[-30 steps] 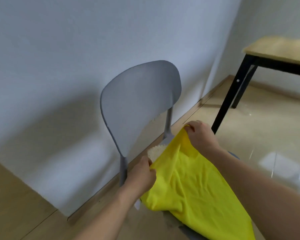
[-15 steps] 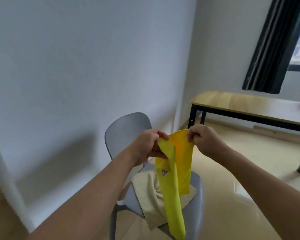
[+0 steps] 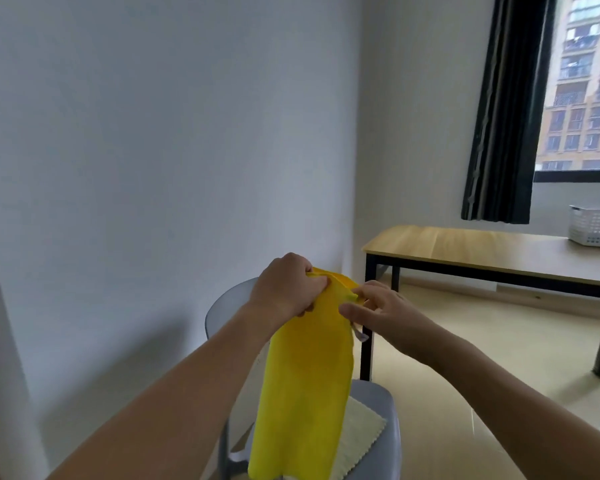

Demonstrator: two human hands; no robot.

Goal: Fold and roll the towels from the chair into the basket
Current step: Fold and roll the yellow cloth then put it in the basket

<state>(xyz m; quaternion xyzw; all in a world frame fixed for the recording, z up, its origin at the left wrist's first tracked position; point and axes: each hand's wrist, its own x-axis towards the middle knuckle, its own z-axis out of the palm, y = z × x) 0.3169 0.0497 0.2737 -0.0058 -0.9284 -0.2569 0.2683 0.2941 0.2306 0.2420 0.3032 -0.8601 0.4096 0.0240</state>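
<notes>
1. Two hands work one cloth: my left hand [image 3: 286,287] is curled round the top edge of the bright yellow soft cloth towel [image 3: 305,372], gripping it firmly at the upper corner.
2. My right hand [image 3: 378,311] sits just beside the left; its thumb and fingertips seem to pinch the towel's other top corner, with the remaining fingers loosely spread. How firm that pinch is, I cannot tell.
3. This yellow towel hangs straight down from both hands, above the seat of the grey moulded plastic chair [image 3: 378,393]. Its lower end reaches down in front of the seat.
4. On the chair seat, behind and under the hanging towel, lies a cream waffle-textured towel with a zigzag edge [image 3: 361,434], not yet picked up.
5. Well beyond the chair, to its right, stands a light wooden table with black metal legs [image 3: 465,247]. A white perforated plastic basket [image 3: 593,226] sits on its far end.
6. I judge the step in hand to be the first fold: the top corners are brought together so the towel halves lengthwise.
7. Next I need to match the edges evenly, then find a flat surface for rolling, probably the table, since the chair seat is taken.
8. Only this towel is started; nothing shows inside the basket from here.
</notes>
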